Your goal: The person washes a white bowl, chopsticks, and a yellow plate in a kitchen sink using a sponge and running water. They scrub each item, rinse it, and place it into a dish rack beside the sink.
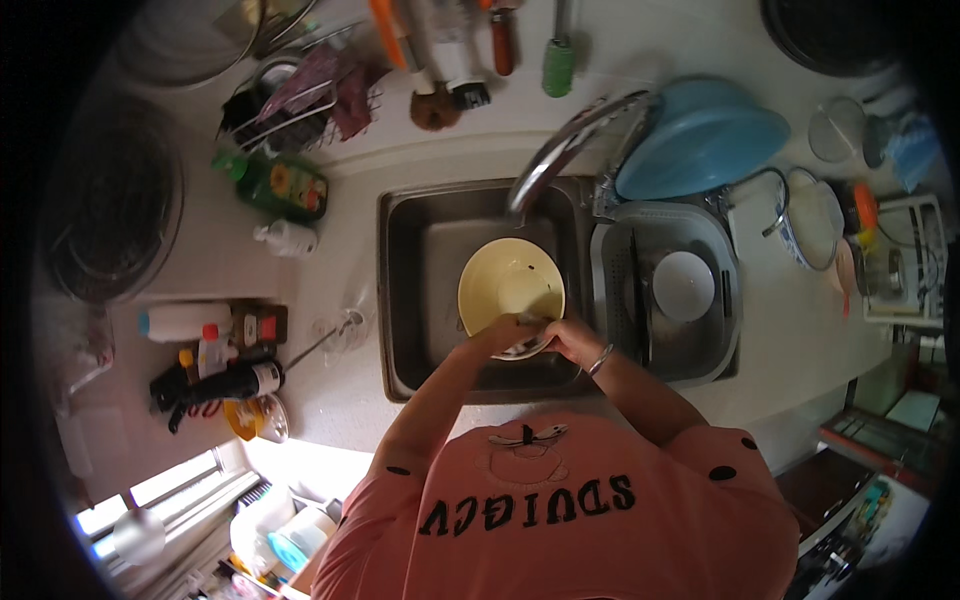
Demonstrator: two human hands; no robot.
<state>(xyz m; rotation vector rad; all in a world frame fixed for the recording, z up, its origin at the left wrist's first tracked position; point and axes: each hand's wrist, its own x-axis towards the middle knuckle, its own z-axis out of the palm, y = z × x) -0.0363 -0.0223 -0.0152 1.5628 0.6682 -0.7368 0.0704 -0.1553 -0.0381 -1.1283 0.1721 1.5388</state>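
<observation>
A pale yellow bowl point(499, 270) sits in the stainless steel sink basin point(427, 247), below the chrome faucet point(551, 154). My left hand point(499, 335) is over the bowl's near side, with its fingers pointing right. From the right, my right hand point(574, 341), with a silver bracelet point(601, 360) at the wrist, meets it at the near rim. Between the fingertips is a small pale thing point(534, 319), blurred and mostly covered. Under my hands lie dark and whitish pieces point(517, 349) in the bowl. A few dark specks cling to its inner wall.
Right of the basin, a grey draining basket point(611, 322) holds a white bowl point(683, 286) and chopsticks point(639, 292). A blue basin point(697, 142) leans behind it. A green soap bottle point(277, 186) and a small white bottle point(289, 238) stand left. Brushes point(435, 109) hang at the back.
</observation>
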